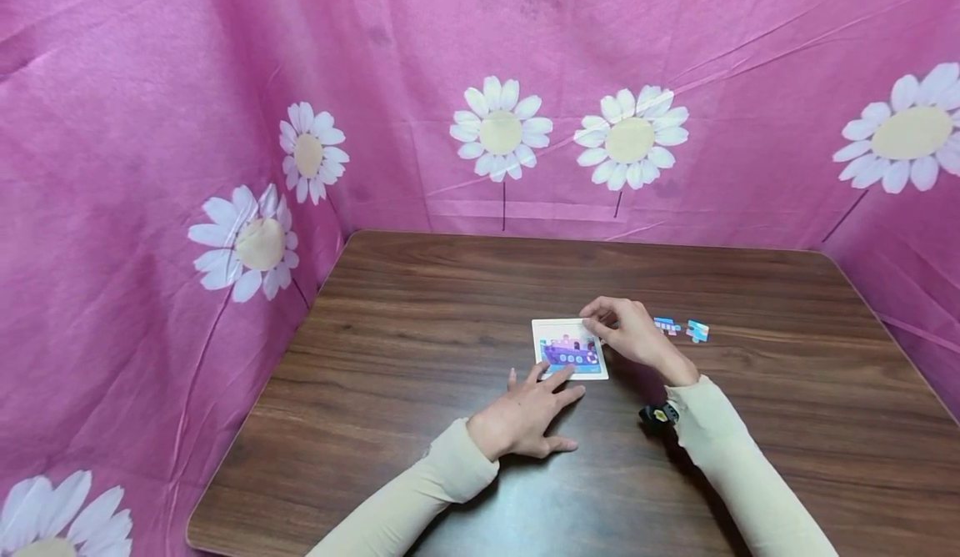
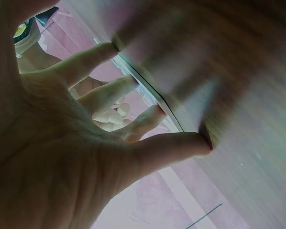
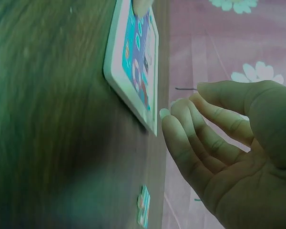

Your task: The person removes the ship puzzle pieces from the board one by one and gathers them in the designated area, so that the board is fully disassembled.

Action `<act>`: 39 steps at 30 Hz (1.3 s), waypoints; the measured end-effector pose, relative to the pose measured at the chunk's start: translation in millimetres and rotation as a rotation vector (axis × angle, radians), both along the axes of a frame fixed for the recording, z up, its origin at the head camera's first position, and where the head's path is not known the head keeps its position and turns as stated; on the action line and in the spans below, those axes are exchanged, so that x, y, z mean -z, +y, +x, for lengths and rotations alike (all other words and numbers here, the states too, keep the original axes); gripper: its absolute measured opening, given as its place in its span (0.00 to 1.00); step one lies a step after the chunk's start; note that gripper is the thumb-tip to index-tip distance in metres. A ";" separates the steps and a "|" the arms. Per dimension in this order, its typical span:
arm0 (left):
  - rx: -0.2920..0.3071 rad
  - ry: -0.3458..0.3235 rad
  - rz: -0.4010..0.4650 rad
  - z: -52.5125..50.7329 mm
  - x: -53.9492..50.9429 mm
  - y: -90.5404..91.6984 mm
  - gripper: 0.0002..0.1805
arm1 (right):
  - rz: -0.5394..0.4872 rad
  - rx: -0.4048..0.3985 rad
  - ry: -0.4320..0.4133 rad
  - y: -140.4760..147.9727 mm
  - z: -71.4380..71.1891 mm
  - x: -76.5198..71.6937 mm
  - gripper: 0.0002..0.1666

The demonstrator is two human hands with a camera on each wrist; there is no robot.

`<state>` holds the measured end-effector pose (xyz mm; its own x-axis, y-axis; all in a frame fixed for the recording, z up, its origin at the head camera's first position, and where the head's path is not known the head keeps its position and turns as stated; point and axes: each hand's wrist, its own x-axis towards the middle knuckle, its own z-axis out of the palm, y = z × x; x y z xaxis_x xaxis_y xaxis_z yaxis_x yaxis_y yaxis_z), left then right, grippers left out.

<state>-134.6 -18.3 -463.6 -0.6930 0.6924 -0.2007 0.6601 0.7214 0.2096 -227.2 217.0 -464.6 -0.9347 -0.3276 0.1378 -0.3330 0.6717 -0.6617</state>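
Observation:
A white-rimmed puzzle board (image 1: 555, 322) lies on the table, partly filled with a purple ship picture (image 1: 567, 354). Over its near edge, my left hand (image 1: 525, 415) spreads its fingers, some tips touching the board and others on the tabletop. In the left wrist view the fingertips (image 2: 133, 81) meet the board's edge. Above the board's far right corner hovers my right hand (image 1: 630, 332), fingers loosely bent. The right wrist view shows nothing between its thumb and fingers. Two loose jigsaw pieces, one mostly blue (image 1: 697, 330) and one partly behind the hand (image 1: 666, 326), lie to the right.
The brown wooden table (image 1: 420, 315) has rounded corners. Pink cloth printed with white daisies (image 1: 501, 133) hangs behind it and along the sides. A dark wrist device (image 1: 657, 417) is strapped at the right wrist.

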 end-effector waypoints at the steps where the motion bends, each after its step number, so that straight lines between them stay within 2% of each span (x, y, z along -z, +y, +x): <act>1: 0.001 0.002 -0.001 -0.3 -0.1 -0.1 0.42 | 0.000 -0.004 -0.002 -1.8 -0.3 0.7 0.10; 8: 0.004 0.007 -0.005 -1.2 -0.5 -0.1 0.42 | -0.013 -0.049 -0.020 -13.7 -1.6 6.5 0.10; 17: 0.012 0.039 0.001 -0.7 -0.1 1.0 0.42 | -0.028 -0.066 -0.017 -24.4 -0.8 14.1 0.09; 39: 0.027 0.052 0.006 -0.6 0.6 -0.8 0.42 | 0.024 -0.139 -0.047 -31.6 1.0 16.0 0.09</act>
